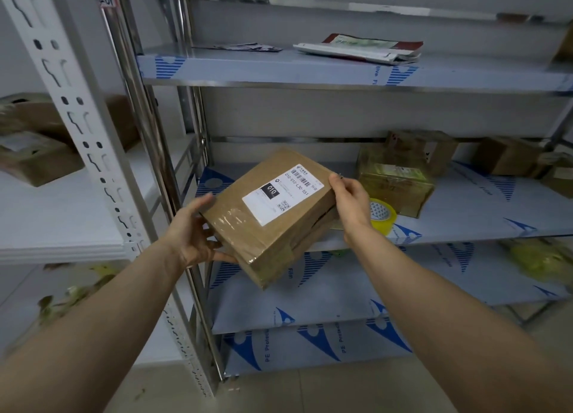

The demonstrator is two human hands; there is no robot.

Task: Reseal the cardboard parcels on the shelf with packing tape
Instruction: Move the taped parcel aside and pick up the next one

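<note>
At the steel rack, in front of the middle shelf [465, 208]: cardboard parcel [273, 223] held in the air, tilted, near corner lowest, not touching the shelf. White shipping label [283, 192] on its top face, barcode and a black "010" block legible. Clear tape glossy across its near end. A dark gap shows along its right side. Left hand [193, 233] grips the near-left edge, fingers curled underneath, thumb up along the side. Right hand [350, 202] grips the far-right corner, fingers wrapped over the edge. Yellow tape roll [384, 217] lies on the middle shelf just right of the right hand, partly hidden behind the wrist. Beside it, farther right, a tape-wrapped box [395, 180]; behind that a brown box [421, 149], and another small box [508, 155] at far right. Upper shelf [310, 68] carries flat mailers [359, 48]. Left, a white rack [62, 211] with blurred brown parcels [34, 161].
</note>
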